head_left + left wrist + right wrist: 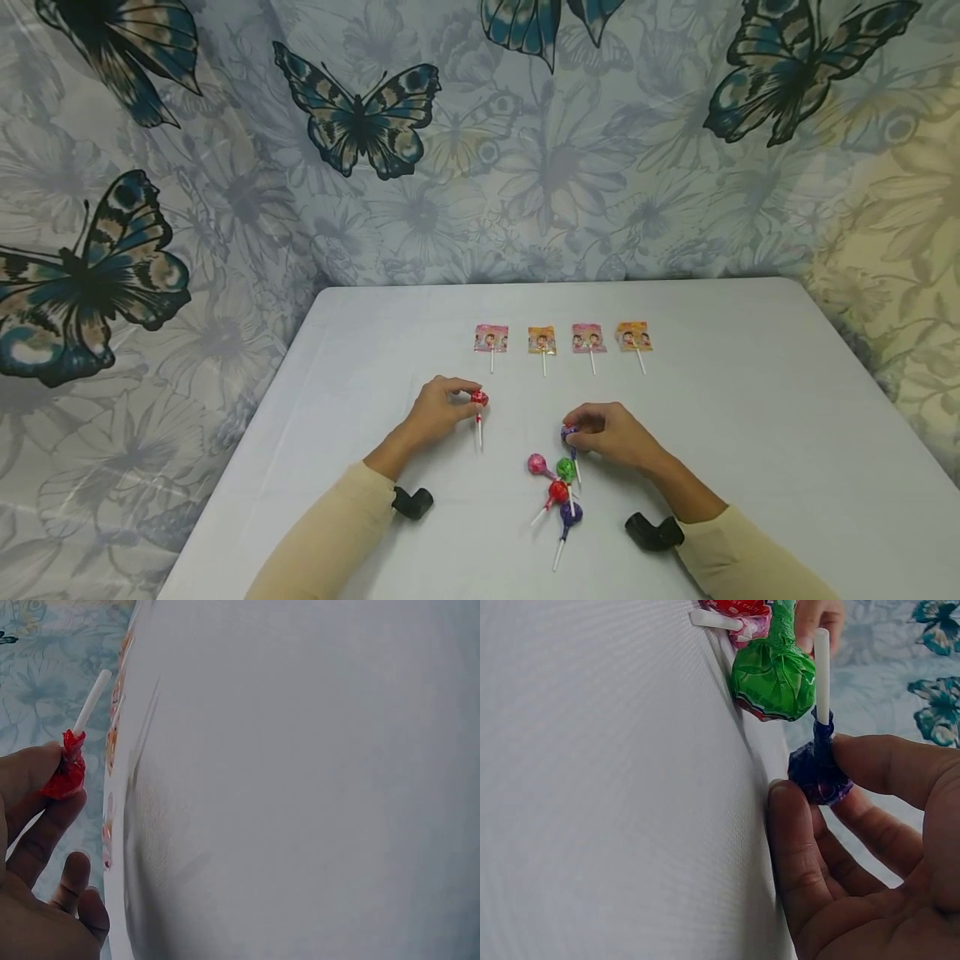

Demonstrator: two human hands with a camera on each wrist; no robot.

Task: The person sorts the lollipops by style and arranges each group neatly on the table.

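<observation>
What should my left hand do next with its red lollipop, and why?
Maybe the left hand should set the red lollipop on the table there: it's in front of the row's leftmost lollipop, in a pink packet, with its stick pointing the same way.

Both hands (438,411) (617,433) in thumb-and-finger pinches, forearms (333,533) (750,558) angled inward
</observation>
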